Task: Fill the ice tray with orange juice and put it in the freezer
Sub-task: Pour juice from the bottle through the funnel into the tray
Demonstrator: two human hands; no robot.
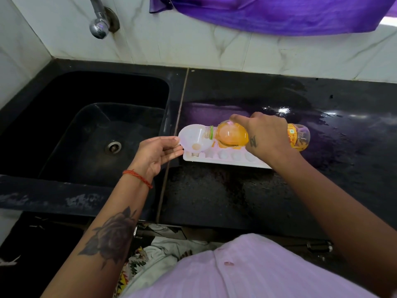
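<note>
The white ice tray (223, 157) lies flat on the black countertop (214, 190), just right of the sink (86, 130), so it stays level while being filled. Above the tray's left end, the left hand (158, 152) pinches the rim of a white funnel (193, 137) between thumb and fingers, keeping its spout over a corner cell, presumably to steer juice into one small pocket rather than across the tray. The right hand (265, 134) is clenched around the middle of the orange juice bottle (234, 134), tipped nearly horizontal above the tray with its open neck inside the funnel's bowl; juice pools in the bottle's shoulder. The tray's visible near-row cells look pale, likely unfilled, so pouring seems barely begun
</note>
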